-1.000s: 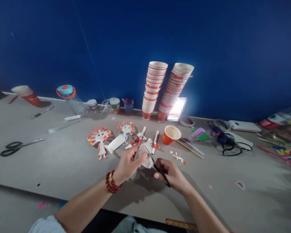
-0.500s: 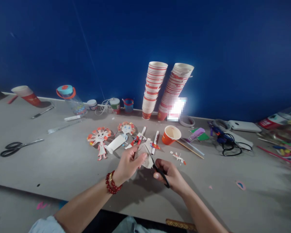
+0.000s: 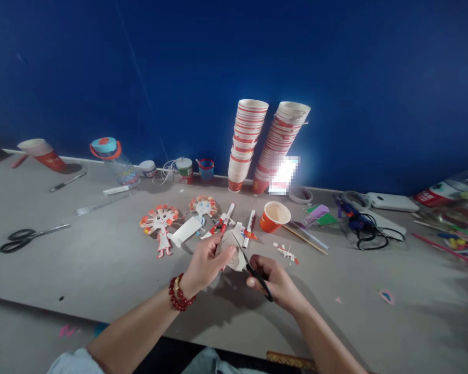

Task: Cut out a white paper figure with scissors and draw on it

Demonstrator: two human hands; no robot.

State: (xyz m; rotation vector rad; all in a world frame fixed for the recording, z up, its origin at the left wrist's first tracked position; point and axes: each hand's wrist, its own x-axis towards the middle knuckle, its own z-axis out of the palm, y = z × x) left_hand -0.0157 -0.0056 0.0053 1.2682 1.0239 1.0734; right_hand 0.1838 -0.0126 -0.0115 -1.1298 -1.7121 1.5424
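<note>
My left hand point(image 3: 206, 259), with red beads at the wrist, pinches a white piece of paper point(image 3: 237, 262) between thumb and fingers. In my right hand point(image 3: 275, 280) is a pair of black-handled scissors point(image 3: 260, 280); their blades lie across the paper, close to my left thumb. Just beyond my hands lie white markers point(image 3: 249, 228) and red-and-white scraps. To the left are two paper dolls, one in a white dress point(image 3: 164, 241) and one with blue details point(image 3: 203, 208). An orange paper cup point(image 3: 275, 217) stands behind my right hand.
Two tall stacks of paper cups point(image 3: 247, 140) rise by the blue wall. A second pair of scissors point(image 3: 33, 236) lies far left, near a clear bottle point(image 3: 115, 161). On the right are a cabled glue gun point(image 3: 359, 221), a purple tool point(image 3: 315, 215) and small paper scraps point(image 3: 285, 251).
</note>
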